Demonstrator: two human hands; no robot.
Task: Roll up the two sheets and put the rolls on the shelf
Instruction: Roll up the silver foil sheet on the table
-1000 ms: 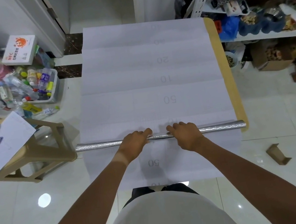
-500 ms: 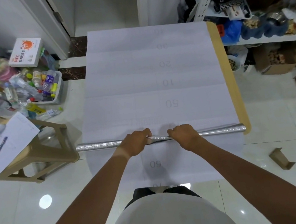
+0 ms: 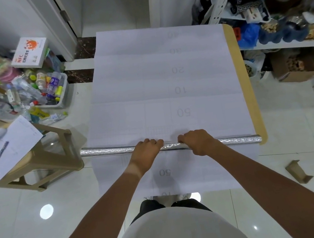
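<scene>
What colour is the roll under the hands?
Shiny silver, with a crinkled texture; the roll shows in the head view.

Sheet [image 3: 158, 81] shows 40, 30, 20, 10, 50; box [image 3: 28, 52] reads "NFC".

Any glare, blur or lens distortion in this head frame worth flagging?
Head view: ceiling-light glare spots on the glossy floor; wide-angle bending at the shelf and door frames; clutter at the left edge is smeared; both hands and the silver roll stay sharp.

Bright, even overhead light. Round glare spots shine on the glossy floor [image 3: 46, 211] (one large, several small). Shadows are soft and faint. Wide-angle bending warps the edges, where clutter blurs; the centre stays sharp.
</scene>
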